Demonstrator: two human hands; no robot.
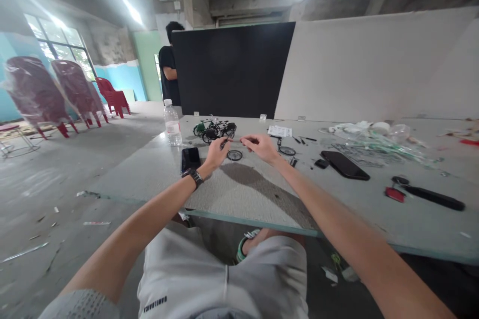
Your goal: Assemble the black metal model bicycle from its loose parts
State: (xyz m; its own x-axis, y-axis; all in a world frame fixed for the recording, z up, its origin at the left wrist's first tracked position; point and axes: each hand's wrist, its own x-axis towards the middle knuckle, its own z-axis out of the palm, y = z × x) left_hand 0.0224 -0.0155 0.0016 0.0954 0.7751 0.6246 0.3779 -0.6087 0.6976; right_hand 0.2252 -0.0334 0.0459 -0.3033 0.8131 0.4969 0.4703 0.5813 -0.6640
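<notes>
My left hand [216,153], wearing a dark watch [192,175] at the wrist, pinches a small dark part whose kind I cannot tell. Facing it, my right hand [263,147] has thumb and forefinger pressed together; a thin piece seems to run between the two hands, too small to name. Under them a small spoked wheel [234,155] lies flat on the table. Behind my left hand stand miniature bicycles [214,129], black and dark green. To the right of my right hand lies a dark bicycle part with a wheel [287,150].
A water bottle [172,124] and a phone [190,159] are at the left. At the right lie a printed sheet [279,131], a larger phone [345,165], clear plastic wrapping [389,142] and a black-handled tool [436,197]. A person [168,67] stands behind the black panel [232,70].
</notes>
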